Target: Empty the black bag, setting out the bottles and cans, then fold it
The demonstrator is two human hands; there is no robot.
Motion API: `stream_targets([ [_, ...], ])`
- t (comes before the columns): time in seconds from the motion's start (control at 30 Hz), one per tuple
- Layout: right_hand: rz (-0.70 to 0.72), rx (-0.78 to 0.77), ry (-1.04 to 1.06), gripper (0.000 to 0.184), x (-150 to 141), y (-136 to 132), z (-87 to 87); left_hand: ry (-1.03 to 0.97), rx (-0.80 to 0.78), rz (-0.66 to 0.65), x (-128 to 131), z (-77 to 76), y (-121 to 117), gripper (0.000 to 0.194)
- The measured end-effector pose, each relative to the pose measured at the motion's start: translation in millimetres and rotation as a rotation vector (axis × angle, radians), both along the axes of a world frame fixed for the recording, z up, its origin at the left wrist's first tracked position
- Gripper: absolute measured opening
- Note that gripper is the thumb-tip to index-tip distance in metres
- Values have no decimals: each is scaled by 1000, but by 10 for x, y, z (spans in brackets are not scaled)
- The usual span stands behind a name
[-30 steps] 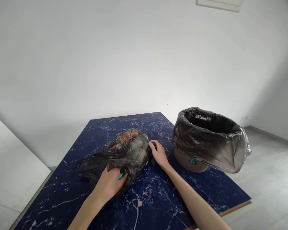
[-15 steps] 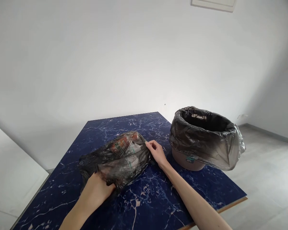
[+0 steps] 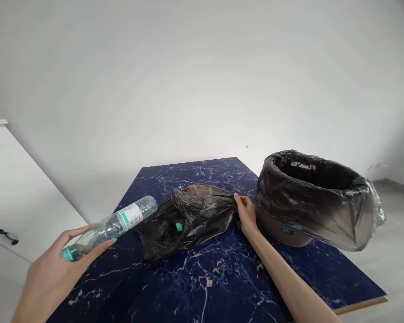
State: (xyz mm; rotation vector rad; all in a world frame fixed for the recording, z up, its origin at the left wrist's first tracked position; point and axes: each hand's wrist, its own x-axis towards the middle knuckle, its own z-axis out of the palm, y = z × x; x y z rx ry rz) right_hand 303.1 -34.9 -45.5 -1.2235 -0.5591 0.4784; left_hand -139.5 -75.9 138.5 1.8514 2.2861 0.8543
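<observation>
1 head camera looks down across the table (image 3: pixel 175 282).

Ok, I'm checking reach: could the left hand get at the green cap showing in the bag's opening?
Probably not straight away: the left hand holds a bottle. Otherwise the way looks free, as the green cap shows in the opening of the bag.

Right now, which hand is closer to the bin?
Right. The right hand, pinching an end of the black bag, is just left of the bin. The left hand, gripping a bottle, is farther left, past the bag.
</observation>
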Motion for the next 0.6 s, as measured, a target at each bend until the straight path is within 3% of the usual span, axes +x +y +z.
stream_targets([
  [0.1, 15, -2, -7, 48, -22, -19, -2, 6, -43, 30, -196, 46, 103, 74],
  [0.27, 12, -22, -17, 48, -37, -49, 0, 76, 121, 92, -338, 89, 255, 72],
  [0.4, -3, -47, -20, 48, -39, -62, -2, 31, 126, 56, -299, 155, 423, 66],
  [0.53, -9, -71, -37, 48, -43, -85, -4, 35, 105, 37, -163, 255, 599, 85],
  [0.6, -4, -81, -44, 49, -45, -96, -6, 104, 84, -31, -86, 292, 681, 82],
])
